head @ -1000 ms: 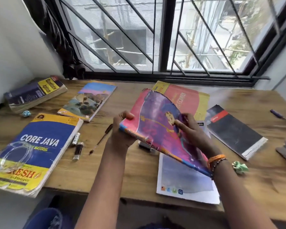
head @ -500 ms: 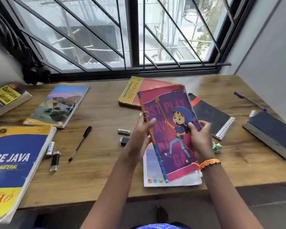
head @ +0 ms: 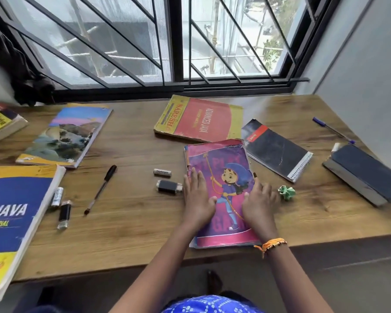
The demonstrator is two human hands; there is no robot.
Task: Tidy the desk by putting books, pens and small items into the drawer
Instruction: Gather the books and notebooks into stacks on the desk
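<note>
Pink-and-purple cartoon book point(head: 221, 190) lies flat at the desk's point(head: 131, 222) near edge, long axis running from 6 to 12 o'clock, atop another paper. Left hand point(head: 198, 197) presses its 9 o'clock edge and right hand point(head: 259, 201) its 3 o'clock edge, fingers spread flat, pinching nothing; both sit equally near.

left hand point(head: 196, 195) + right hand point(head: 259, 199) flat on pink book point(head: 221, 168) | wooden desk point(head: 133, 222) (pens, books around)

A barred window point(head: 178, 41) spans the back – a dark curtain point(head: 20, 71) (possibly bunched) hangs at its left.
</note>
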